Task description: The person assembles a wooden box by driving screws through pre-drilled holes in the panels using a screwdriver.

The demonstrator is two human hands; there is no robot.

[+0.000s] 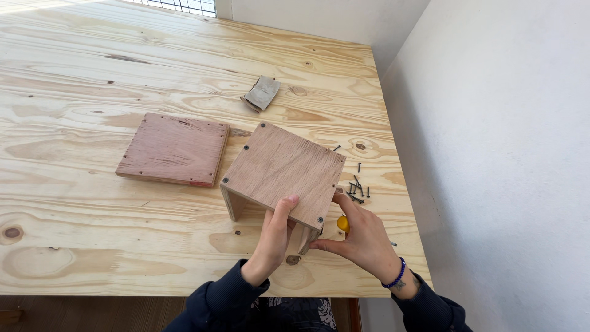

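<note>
Fingers, left hand (273, 237): thumb pressed flat on the top panel of the plywood box frame (284, 174), remaining fingers curled under its near edge, clamped on the board.

Fingers, right hand (362, 237): closed around a yellow-handled tool (343, 224), mostly hidden by the palm, fingertips touching the frame's near right corner leg.

Plywood box frame: stands directly ahead of both hands, top panel tilted, long axis running from near right to far left; screw heads at corners. Both hands touch it, the left higher.

Loose dark screws (356, 189): scattered just beyond the right fingers.

Flat reddish plywood panel (174, 149): well left of the left fingers, apart from the frame.

Folded sandpaper piece (262, 93): far beyond.

Pale plywood tabletop (92, 74): bears all.
</note>
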